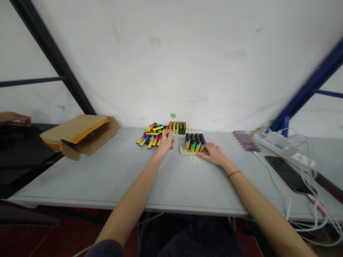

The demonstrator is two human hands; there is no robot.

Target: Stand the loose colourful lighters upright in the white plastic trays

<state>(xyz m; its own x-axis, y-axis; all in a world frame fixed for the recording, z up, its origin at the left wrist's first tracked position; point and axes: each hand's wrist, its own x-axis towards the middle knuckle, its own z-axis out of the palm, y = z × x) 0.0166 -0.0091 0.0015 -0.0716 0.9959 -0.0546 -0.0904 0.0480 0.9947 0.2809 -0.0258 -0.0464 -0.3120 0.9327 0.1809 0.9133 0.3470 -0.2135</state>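
Note:
A pile of rainbow-coloured lighters lies flat at the back of the grey table. My left hand reaches into that pile with fingers curled on a lighter. A white tray holds several upright lighters in its front rows. My right hand rests flat beside the tray's front right corner, fingers spread and touching its edge. Another short row of upright lighters stands behind the pile.
An open cardboard box lies on its side at the left. At the right sit a power strip, a black phone and several white cables. A white wall rises right behind the table.

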